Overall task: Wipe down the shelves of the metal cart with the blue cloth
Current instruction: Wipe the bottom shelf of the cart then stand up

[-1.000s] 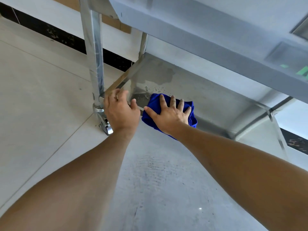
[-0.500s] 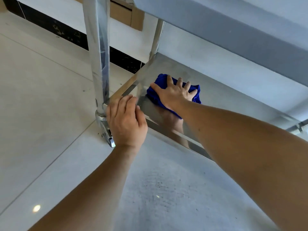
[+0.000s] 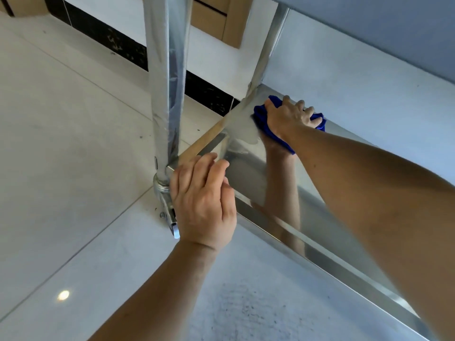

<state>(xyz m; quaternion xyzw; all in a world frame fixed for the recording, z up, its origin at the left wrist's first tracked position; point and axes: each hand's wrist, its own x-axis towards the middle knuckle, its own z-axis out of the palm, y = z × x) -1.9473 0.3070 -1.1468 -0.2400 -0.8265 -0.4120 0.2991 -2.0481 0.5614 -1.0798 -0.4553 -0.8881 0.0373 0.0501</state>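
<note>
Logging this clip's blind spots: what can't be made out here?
- Head view: most of the blue cloth lies under the right hand.
- Steel bottom shelf: right end cut off by the frame edge.
- Caster wheel: partly behind the left hand.

Bright daylight, glare on the floor [image 3: 63,295], wide-angle bending at edges.

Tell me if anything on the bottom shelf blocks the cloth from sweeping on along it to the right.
Nothing visible does. The right hand presses the blue cloth flat near the far-left corner of the bottom shelf, and the metal to its right lies bare; the shelf's far right end is out of frame.
</note>
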